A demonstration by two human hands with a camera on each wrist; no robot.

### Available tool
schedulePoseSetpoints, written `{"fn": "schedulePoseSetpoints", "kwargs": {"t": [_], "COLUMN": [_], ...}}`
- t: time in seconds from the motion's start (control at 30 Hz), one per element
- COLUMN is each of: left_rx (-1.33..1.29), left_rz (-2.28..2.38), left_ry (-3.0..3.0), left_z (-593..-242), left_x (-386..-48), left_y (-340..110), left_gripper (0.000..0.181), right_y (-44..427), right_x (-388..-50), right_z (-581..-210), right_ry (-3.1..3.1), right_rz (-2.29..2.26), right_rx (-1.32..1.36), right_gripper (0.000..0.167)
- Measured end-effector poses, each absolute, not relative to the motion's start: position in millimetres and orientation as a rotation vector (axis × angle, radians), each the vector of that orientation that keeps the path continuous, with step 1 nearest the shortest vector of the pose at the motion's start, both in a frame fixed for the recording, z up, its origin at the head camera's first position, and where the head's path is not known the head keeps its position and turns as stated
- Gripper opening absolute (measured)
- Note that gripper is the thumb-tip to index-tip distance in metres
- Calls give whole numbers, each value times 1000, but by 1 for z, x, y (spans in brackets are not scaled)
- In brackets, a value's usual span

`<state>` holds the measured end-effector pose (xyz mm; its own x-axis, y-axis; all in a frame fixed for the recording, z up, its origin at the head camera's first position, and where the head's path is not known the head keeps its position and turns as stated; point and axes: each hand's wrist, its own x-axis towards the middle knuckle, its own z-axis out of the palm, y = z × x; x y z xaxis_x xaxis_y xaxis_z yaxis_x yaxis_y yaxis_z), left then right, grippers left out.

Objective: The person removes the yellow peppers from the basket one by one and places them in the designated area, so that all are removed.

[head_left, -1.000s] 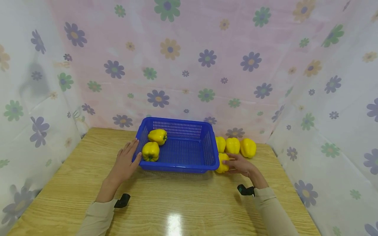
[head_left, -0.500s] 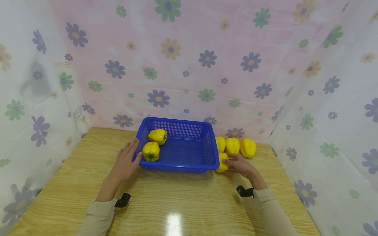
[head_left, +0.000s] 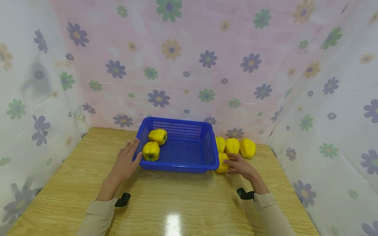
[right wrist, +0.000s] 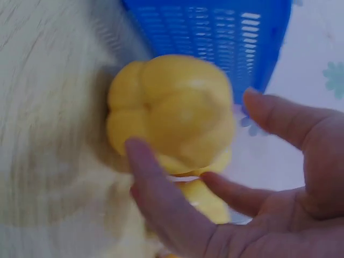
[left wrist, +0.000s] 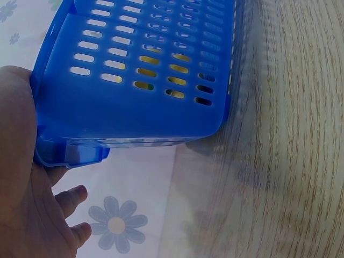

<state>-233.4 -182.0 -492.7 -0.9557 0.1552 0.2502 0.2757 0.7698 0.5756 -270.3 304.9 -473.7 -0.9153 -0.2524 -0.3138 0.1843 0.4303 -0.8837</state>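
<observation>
A blue plastic basket with slotted walls stands on the table, holding two yellow bell peppers, one rear and one front. My left hand rests against its left rim, fingers extended; in the left wrist view the palm lies along the rim. Beside the basket's right wall sits another yellow bell pepper. My right hand is right next to it, fingers spread. In the right wrist view this pepper is on the table between the parted fingertips; whether they touch it, I cannot tell.
Three more yellow bell peppers, left, middle and right, line up behind my right hand. Flowered cloth rises behind and on both sides of the wooden table. Each wrist wears a black device.
My right hand's fingertips have shifted slightly rightward and spread a little from the near pepper. The left hand, basket and peppers look unmoved.
</observation>
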Motion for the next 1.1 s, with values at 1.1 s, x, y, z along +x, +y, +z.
{"fn": "schedulePoseSetpoints", "kwargs": {"t": [1.1], "left_rx": [-344], "left_rz": [-941], "left_ry": [-2769], "left_z": [-492], "left_x": [-234], "left_y": [-181], "left_gripper": [61], "right_y": [214], "right_x": [-225], "right_z": [-421], "right_ry": [2754], "right_rz": [-1527], "right_rx": [-412], "right_gripper": [61]}}
